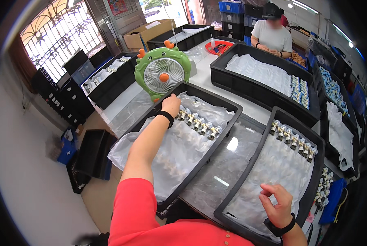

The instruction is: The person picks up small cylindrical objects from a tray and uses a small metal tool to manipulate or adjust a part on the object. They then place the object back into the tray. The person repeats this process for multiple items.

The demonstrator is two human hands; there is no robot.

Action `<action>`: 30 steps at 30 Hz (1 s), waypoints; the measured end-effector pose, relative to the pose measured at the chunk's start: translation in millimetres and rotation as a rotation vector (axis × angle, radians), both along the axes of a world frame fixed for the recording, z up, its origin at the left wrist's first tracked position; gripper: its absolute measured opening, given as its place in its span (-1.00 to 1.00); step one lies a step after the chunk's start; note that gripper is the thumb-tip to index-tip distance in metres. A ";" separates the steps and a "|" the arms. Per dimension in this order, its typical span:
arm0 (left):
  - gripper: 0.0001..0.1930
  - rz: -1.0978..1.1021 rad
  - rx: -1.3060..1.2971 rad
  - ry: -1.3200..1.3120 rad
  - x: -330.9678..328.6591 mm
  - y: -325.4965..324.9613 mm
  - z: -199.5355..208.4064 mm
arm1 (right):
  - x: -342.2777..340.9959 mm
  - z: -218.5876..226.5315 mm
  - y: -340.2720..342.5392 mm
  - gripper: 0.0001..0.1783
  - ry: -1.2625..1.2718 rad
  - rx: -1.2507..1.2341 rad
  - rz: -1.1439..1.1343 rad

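My left hand reaches into the far left corner of the left black tray, at the end of a row of small figurines. Its fingers are bent together and face away, so what they hold, if anything, is hidden. The figurines have pale rounded tops and dark bases, and lie on a white plastic sheet. My right hand hovers over the near part of the right black tray, thumb and forefinger apart, with nothing visible between them. A similar row of figurines lies at that tray's far end, on white sheeting.
A green cartoon-shaped fan stands just beyond the left tray. A large black tray with sheeting and blue-and-gold pieces is farther back. Across the table sits a person in a white shirt. Empty-looking crates rest on the floor at left.
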State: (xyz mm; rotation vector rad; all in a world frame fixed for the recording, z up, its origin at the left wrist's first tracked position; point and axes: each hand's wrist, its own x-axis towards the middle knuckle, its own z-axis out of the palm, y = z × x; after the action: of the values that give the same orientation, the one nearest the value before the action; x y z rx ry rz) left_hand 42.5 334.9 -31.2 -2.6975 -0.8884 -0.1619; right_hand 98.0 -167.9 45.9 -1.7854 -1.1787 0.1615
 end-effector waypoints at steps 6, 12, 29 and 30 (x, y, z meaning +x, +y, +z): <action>-0.71 -0.042 -0.095 0.024 -4.2 26.4 -8.2 | 2.4 -2.9 -0.9 -0.70 0.004 -0.012 0.024; -0.70 -0.014 -0.081 0.073 -1.4 22.7 -10.0 | 5.1 -2.8 -1.0 -0.69 -0.001 -0.048 0.061; -0.49 -0.008 -0.494 -0.096 -20.5 -28.4 18.1 | 5.6 -0.4 -1.9 -0.70 0.036 -0.083 0.103; -0.50 -0.013 -0.504 -0.097 -21.1 -31.1 18.6 | 5.6 -0.2 -1.8 -0.70 0.033 -0.086 0.106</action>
State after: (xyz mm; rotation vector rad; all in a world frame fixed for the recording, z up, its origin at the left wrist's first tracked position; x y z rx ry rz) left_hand 21.3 303.8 -12.6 -3.1816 -1.0584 -0.0793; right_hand 103.6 -169.7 45.7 -1.7887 -1.2596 0.3071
